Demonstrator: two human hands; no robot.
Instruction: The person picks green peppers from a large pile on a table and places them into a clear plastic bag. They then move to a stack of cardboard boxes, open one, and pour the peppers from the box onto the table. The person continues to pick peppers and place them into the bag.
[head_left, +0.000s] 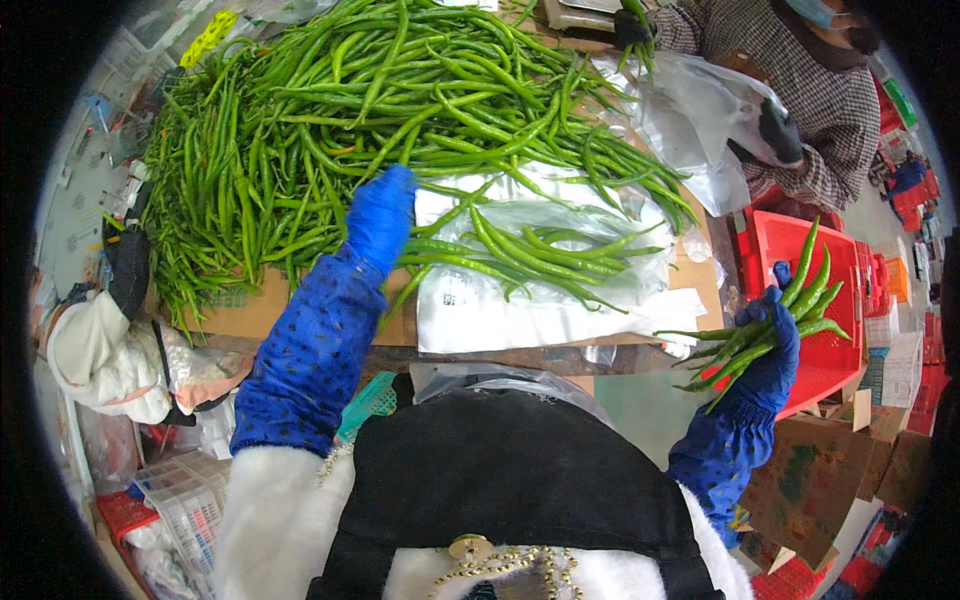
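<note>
A large heap of long green chili peppers (300, 127) covers the cardboard-topped table. My left hand (381, 217), in a blue glove, is at the near side of the heap; its fingers are hidden among the peppers, so its grasp is unclear. My right hand (772, 345), gloved in blue, holds a bunch of green chili peppers (739, 349) to the right of the table, by a red crate. Several loose peppers (555, 259) lie on a clear plastic bag (645, 281) over white plastic sheets (465, 322), right of my left hand.
A red plastic crate (825, 360) stands at the right, above cardboard boxes (810, 472). Across the table's right corner a person in a checked sleeve (840, 112) holds peppers and a clear bag (690, 112). Another person in white (112, 360) is at the left. A scale (581, 15) sits at the far edge.
</note>
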